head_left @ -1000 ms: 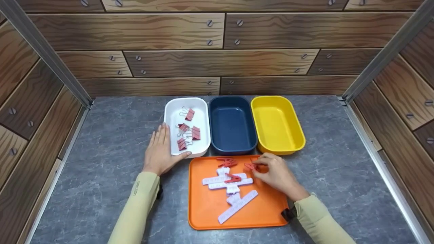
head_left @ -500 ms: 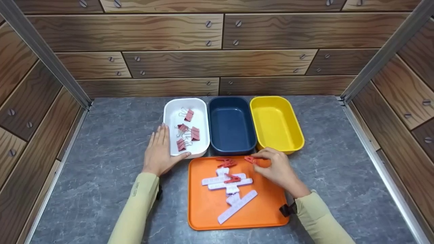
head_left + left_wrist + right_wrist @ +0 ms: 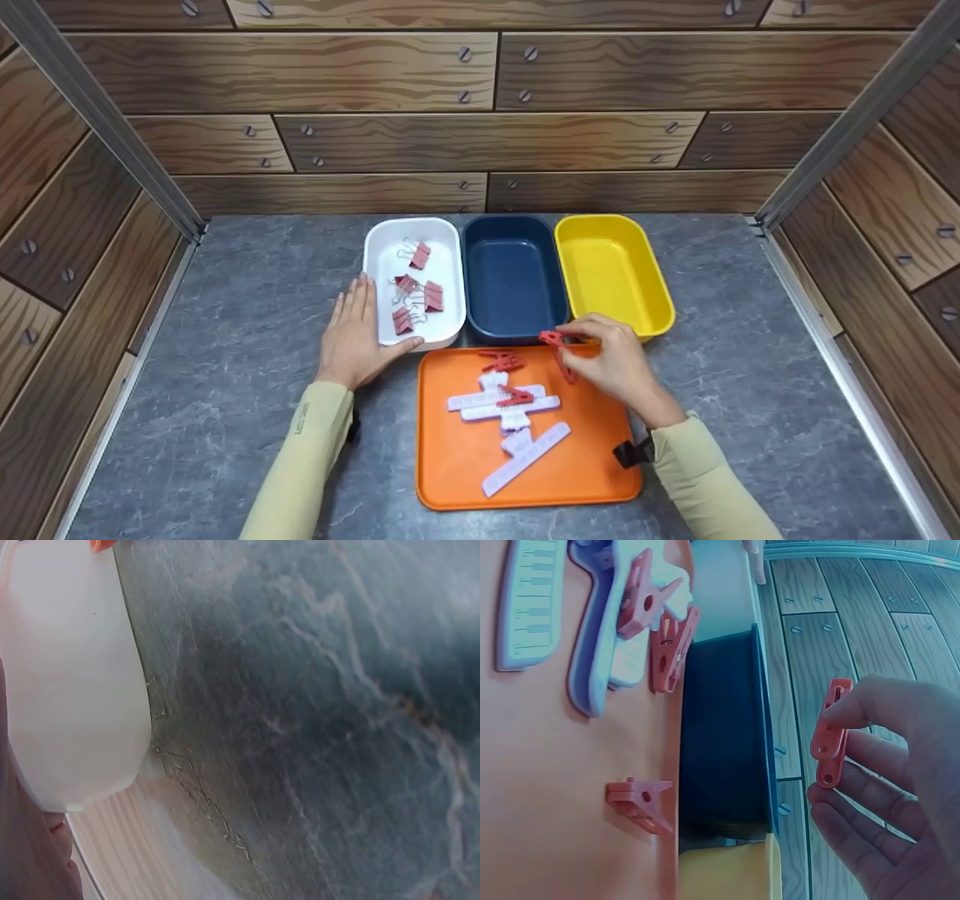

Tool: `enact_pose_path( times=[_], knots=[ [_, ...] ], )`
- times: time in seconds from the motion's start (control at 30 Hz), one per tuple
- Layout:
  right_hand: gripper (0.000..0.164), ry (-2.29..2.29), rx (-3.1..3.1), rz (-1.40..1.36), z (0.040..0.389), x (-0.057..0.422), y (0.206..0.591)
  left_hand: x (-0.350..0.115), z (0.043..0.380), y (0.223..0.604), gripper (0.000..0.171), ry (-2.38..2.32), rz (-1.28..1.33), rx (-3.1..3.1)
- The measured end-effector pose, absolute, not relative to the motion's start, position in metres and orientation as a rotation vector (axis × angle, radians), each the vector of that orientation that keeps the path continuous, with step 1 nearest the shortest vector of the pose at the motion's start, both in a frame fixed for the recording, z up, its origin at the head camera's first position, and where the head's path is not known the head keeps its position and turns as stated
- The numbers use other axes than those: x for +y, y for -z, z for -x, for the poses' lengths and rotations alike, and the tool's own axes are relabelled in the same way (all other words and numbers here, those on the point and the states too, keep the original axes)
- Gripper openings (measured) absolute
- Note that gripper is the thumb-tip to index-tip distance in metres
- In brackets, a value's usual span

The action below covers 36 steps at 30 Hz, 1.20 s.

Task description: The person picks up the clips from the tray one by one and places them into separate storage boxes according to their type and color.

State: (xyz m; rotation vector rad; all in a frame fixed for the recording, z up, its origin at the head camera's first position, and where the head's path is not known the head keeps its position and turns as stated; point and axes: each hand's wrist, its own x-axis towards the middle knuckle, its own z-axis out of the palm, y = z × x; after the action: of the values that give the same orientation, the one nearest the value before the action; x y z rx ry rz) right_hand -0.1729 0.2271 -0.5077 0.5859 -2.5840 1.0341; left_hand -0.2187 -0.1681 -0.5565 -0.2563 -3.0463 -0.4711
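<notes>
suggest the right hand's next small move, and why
Probably move the held red clip forward over the blue bin: the right hand pinches it by that bin's near edge in the head view, while the white bin holds binder clips.

Nothing we can read for certain. Small dark lettering (image 3: 301,418) runs along the left sleeve (image 3: 289,472) near the cuff, too small for us to make out. Lavender bag clips (image 3: 526,459) carry printed rows along their bars; in the right wrist view we get dark block marks on one, keyboard-like, but can't resolve any characters or numbers.
</notes>
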Motion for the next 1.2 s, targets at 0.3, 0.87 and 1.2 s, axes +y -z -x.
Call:
enact_pose_path(
  times=[0.3,0.87,1.2],
  knots=[
    [0.024,-1.087,-2.567,-0.558,0.181,0.224,0.498,-0.168,0.218,0.558,0.133,0.464,0.263,-3.047],
    [0.031,-1.097,-2.600,-0.481,0.210,0.212,0.476,-0.166,0.219,0.558,0.132,0.467,0.257,-3.047],
    [0.030,-1.075,-2.658,-0.460,0.229,0.208,0.476,-0.167,0.219,0.556,0.134,0.471,0.248,-3.054]
  ],
)
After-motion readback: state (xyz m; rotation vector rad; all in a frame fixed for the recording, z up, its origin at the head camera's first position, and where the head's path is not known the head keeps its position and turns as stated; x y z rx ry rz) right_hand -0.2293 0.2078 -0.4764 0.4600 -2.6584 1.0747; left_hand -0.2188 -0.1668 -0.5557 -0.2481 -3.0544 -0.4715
